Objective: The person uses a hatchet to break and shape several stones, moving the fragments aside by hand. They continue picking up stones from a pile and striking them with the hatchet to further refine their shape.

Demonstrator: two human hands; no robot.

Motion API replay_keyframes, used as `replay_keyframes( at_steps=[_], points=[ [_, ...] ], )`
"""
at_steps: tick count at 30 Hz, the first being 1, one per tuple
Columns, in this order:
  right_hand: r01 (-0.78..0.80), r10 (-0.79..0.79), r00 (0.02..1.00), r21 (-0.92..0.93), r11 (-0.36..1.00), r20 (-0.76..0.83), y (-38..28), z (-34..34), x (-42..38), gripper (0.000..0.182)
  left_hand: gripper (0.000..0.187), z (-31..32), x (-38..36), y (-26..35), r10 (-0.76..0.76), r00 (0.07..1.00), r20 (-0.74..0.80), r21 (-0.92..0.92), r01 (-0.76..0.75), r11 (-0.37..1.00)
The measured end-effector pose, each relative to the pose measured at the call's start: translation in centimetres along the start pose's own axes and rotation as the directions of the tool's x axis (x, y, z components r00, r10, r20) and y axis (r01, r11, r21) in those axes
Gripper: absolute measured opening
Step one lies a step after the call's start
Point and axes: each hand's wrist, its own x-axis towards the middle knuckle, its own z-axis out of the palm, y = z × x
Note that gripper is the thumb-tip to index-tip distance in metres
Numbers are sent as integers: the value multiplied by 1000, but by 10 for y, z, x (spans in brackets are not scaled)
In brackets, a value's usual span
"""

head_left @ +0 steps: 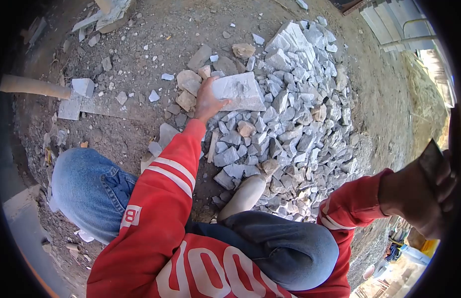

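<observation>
My left hand [209, 103] grips the left end of a flat grey stone slab [240, 92], thumb along the near edge. The slab is above the upper left side of a heap of broken grey stones [290, 131]. At the right edge of the view my right hand [421, 191] is raised, fingers curled round a dark, pointed-edged object [431, 161] that I cannot make out. My knees, in blue jeans [94, 193], are bent on either side, and a dusty shoe [245, 196] stands against the near side of the heap.
Left of me a round wooden pole [34, 87] ends at a pale block [83, 87]. Brownish rocks [187, 85] lie beside the heap. A larger pale stone [293, 42] rests at its far end. Corrugated sheets [392, 22] stand at the upper right.
</observation>
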Motion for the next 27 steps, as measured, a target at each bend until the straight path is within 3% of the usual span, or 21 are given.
replay_keyframes(
  at_steps=[2, 3, 4, 5, 6, 8, 10, 12, 14, 15, 16, 17, 18, 19, 21, 22, 23, 24, 25, 26, 27],
  points=[
    [106, -109, 994, 82, 991, 29, 36, 23, -45, 25, 79, -2, 0, 3, -8, 1000, 13, -18, 9, 1000],
    [-306, 318, 948, -315, 898, -15, 73, 3, -131, 29, 80, 1, -1, 0, -30, 999, 26, -1, 30, 1000],
    [-531, 686, 726, -679, 507, -56, 106, -8, -206, 34, 82, 1, 3, -5, -38, 999, 34, 21, 37, 999],
    [-563, 938, 341, -811, 160, -52, 133, -42, -263, 45, 82, 4, 5, -9, -17, 1000, 15, 14, 17, 1000],
    [-557, 875, 450, -822, 117, -180, 163, -67, -312, 48, 83, 13, 2, -17, 48, 999, -17, 49, -47, 998],
    [-799, 953, 239, -595, 85, -185, 134, -35, -245, 49, 83, 13, 17, -16, 129, 990, -51, 99, -123, 987],
    [-779, 953, 280, -607, 155, -117, 100, -14, -180, 46, 86, 13, 7, -12, -11, 1000, 6, 25, 11, 1000],
    [-825, 894, 436, -442, 351, -103, 64, 6, -115, 42, 84, 10, 15, -9, 17, 1000, -8, -3, -17, 1000],
    [-714, 713, 689, -292, 636, -132, 17, 27, -49, 36, 80, 14, 5, -14, 64, 997, -52, 11, -64, 998],
    [-527, 523, 849, -201, 826, -77, 0, 29, -18, 37, 77, 10, 2, -6, 64, 996, -68, 0, -64, 998],
    [-420, 418, 907, 44, 907, 39, -15, 25, 13, 41, 77, 10, 2, -5, 54, 997, -62, 7, -53, 999],
    [-193, 183, 975, -75, 978, -126, -30, 33, 35, 39, 77, 10, 4, -5, 61, 997, -55, 7, -60, 998],
    [-83, 80, 995, -55, 995, -52, -31, 29, 38, 37, 77, 10, 4, -6, 64, 997, -49, 8, -64, 998],
    [25, -24, 999, -20, 1000, 22, -32, 24, 41, 36, 77, 8, 1, -6, 50, 998, -47, 12, -49, 999],
    [142, -141, 983, -6, 990, -117, 20, 39, -24, 41, 78, 6, 3, 0, 47, 998, -43, 2, -47, 999],
    [-73, 71, 996, -23, 997, -57, 76, 14, -105, 32, 78, 8, 1, 0, 53, 997, -48, -2, -53, 999],
    [-547, 561, 822, -412, 728, -99, 106, -15, -187, 35, 78, 10, 3, -3, 43, 998, -50, 12, -42, 999],
    [-587, 899, 424, -790, 176, -114, 136, -46, -271, 41, 77, 11, 6, -6, 34, 998, -61, 28, -32, 999],
    [-515, 806, 553, -846, 134, -210, 156, -56, -308, 48, 77, 14, 6, -7, 44, 996, -81, 26, -42, 999],
    [-514, 806, 556, -846, 141, -203, 151, -51, -290, 48, 77, 18, 2, -10, 32, 997, -73, 16, -31, 999],
    [-733, 914, 341, -670, 114, -218, 145, -39, -246, 47, 78, 19, 9, -9, 33, 997, -69, 8, -32, 999]
  ],
)
